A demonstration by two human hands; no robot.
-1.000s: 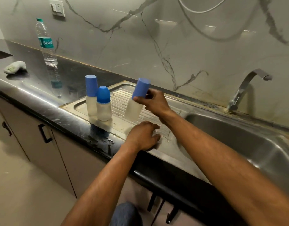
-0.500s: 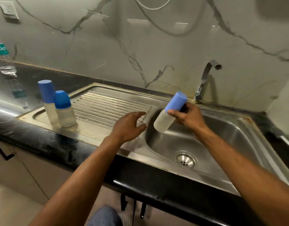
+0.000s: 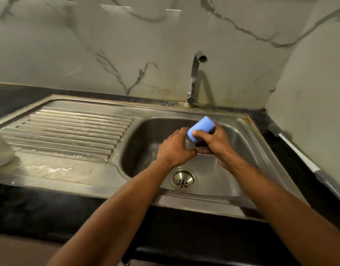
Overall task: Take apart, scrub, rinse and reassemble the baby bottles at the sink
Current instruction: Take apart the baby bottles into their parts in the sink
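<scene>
Head view, steel sink [image 3: 242, 143], marble wall [image 3: 126, 45], left hand [image 3: 174, 148], right hand [image 3: 215, 144] gripping bottle [image 3: 200, 128]

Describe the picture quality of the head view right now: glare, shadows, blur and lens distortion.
Head view: soft warm light; bright glare streaks on the wet drainboard and reflections high on the marble wall; the tap casts a shadow on the wall to its right; the hands and blue-capped bottle are slightly motion-blurred; the wide angle bows the counter edge, and a bottle at the left border is cropped and smeared.
</scene>
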